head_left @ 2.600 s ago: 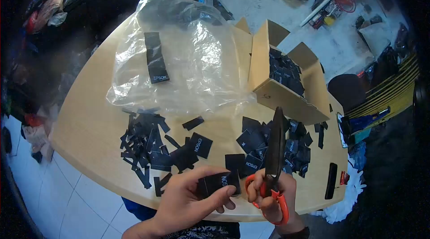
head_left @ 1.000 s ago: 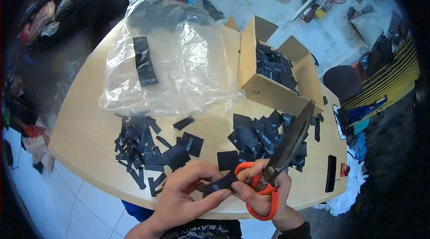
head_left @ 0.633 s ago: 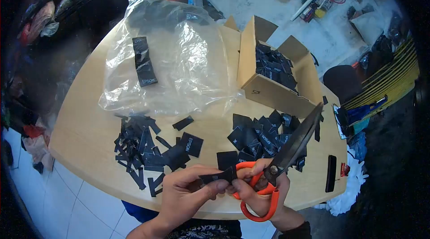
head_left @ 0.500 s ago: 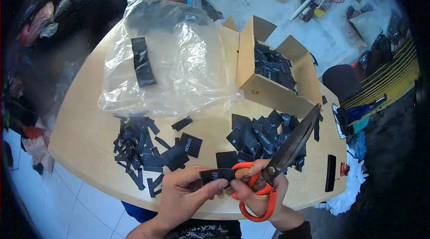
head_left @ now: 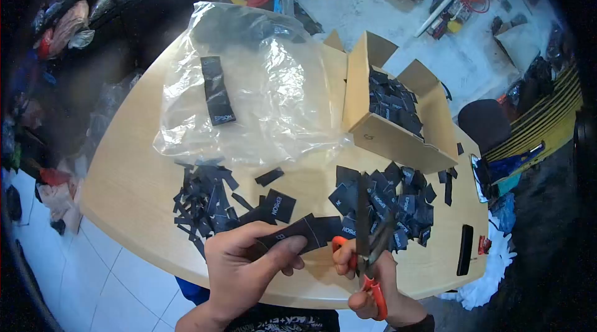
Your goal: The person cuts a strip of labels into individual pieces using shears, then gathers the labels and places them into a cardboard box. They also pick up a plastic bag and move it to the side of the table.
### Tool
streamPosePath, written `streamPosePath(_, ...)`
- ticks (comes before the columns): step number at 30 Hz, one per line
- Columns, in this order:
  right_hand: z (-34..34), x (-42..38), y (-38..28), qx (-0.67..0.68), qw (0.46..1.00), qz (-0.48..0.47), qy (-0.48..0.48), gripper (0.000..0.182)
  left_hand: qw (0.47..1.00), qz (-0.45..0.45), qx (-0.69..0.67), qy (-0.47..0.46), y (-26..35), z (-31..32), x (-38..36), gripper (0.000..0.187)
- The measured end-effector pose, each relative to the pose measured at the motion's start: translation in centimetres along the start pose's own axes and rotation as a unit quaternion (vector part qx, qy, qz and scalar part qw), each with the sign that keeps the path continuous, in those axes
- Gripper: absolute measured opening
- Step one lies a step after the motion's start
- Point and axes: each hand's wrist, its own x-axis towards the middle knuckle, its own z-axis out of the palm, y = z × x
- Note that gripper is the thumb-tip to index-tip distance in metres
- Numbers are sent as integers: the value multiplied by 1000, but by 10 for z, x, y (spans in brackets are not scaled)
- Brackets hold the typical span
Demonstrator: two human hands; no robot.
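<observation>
A black fabric-like label (head_left: 306, 232) with a thin light line across it is pinched between the thumb and fingers of my left hand (head_left: 242, 266). Scissors with orange handles (head_left: 362, 214) are in my right hand (head_left: 380, 276), fingers in the loops, the dark blades parted and pointing up, just right of the label. Behind the scissors lies a pile of black EPSON labels (head_left: 407, 202). Narrow black offcuts (head_left: 202, 198) are heaped beyond my left hand, with one EPSON piece (head_left: 281, 205) beside them.
An open cardboard box (head_left: 398, 145) holding many black labels stands at the back right. A clear plastic bag (head_left: 261, 126) covers the back of the table (head_left: 124, 170), with an uncut EPSON strip (head_left: 217, 92) on it. A black oblong object (head_left: 464, 250) lies near the right edge.
My right hand has let go of the label and moved slightly right. The scissors have swung from pointing up-right to upright, with blades parted. My left hand keeps the label, now tilted.
</observation>
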Motion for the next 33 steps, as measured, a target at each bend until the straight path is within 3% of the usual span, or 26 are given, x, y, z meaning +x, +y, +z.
streamPosePath(1, -1, 2, -3, 0, 1000, -2, -1, 60, 1000, 8, -4, 6, 2, 1, 0, 13)
streamPosePath(3, -3, 4, -6, -8, 994, 80, -68, 59, 1000, 18, -11, 11, 5, 4, -1, 14)
streamPosePath(8, -1, 6, -11, -50, 993, 46, -92, 64, 996, 83, 37, 26, 8, 10, -1, 9)
streamPosePath(11, -1, 6, -13, -93, 990, 26, -99, 67, 996, 60, 36, 56, 6, 12, -5, 7)
streamPosePath(14, 7, 8, -17, -49, 995, 80, -44, 78, 993, 83, 52, 59, 4, 14, -4, 7)
streamPosePath(17, 0, 7, -13, -97, 989, 34, -109, 70, 993, 85, 51, 61, 5, 16, -4, 7)
streamPosePath(33, -1, 7, -10, -104, 989, 2, -103, 68, 992, 99, 71, 37, 5, 15, -4, 7)
